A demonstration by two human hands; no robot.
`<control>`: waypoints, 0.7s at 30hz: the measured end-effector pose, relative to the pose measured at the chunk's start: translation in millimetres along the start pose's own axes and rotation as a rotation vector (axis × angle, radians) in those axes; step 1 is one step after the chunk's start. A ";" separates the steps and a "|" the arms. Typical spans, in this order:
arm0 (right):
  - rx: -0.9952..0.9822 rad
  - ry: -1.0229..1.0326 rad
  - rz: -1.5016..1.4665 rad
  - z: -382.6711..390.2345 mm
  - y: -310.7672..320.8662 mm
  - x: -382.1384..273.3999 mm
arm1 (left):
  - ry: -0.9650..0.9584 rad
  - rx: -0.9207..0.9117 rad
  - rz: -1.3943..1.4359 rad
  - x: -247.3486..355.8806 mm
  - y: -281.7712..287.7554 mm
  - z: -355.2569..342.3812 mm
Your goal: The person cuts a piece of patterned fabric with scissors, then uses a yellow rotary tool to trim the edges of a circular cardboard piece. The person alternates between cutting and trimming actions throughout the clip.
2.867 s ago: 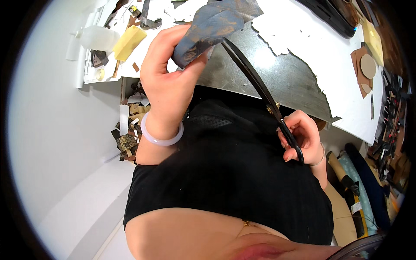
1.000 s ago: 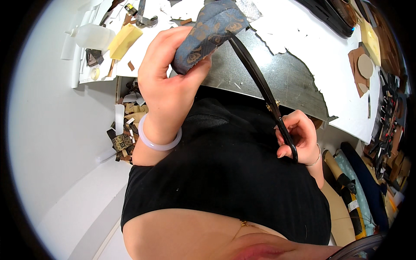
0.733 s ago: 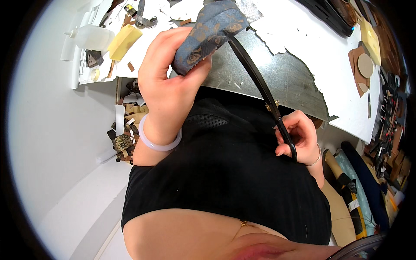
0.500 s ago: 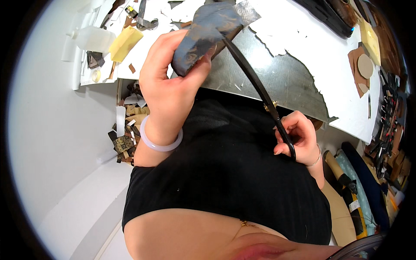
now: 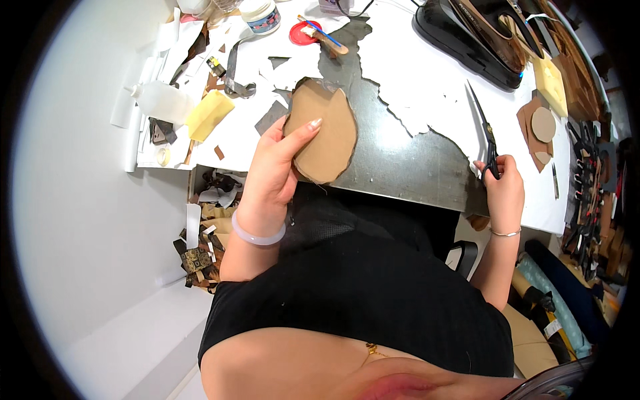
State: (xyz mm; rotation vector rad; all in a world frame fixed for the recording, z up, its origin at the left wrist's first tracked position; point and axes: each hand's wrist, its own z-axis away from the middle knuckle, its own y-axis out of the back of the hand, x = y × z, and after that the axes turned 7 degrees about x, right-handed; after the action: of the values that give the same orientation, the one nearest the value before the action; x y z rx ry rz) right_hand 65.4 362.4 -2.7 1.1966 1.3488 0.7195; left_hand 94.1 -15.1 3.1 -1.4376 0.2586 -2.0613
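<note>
My left hand (image 5: 272, 157) grips a rounded tan piece (image 5: 323, 148) by its left side, with the thumb lying flat on its face. The piece looks like leather or board; its rim is dark and uneven, and a notch or overlap shows near the top. Over the right side of the table, my right hand (image 5: 505, 190) has its fingers at the handles of black scissors (image 5: 490, 137). The blades look closed and point away from me, apart from the piece. Whether the scissors touch the tabletop, I cannot tell.
A dark metal sheet (image 5: 413, 170) covers the table's near part. At the left are a yellow sponge-like block (image 5: 210, 115) and a translucent bottle (image 5: 163, 101). Farther back stand a white jar (image 5: 261, 17) and a red lid (image 5: 303, 33) with a brush. A black machine-like object (image 5: 467, 47) is at right.
The scissors have moved from beside the piece to the table's right side. My left hand has come nearer and turned the piece from its dark marbled side to its tan side.
</note>
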 end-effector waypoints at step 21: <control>0.023 0.334 -0.416 1.4 25.9 -61.8 | -1.011 0.009 -0.680 -32.9 -22.3 12.1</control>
State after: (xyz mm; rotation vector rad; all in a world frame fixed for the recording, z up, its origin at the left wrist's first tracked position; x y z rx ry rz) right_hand 63.3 312.4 41.9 0.7924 1.8188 0.6181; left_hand 104.3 23.7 -7.3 -2.5726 -0.7322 -1.4543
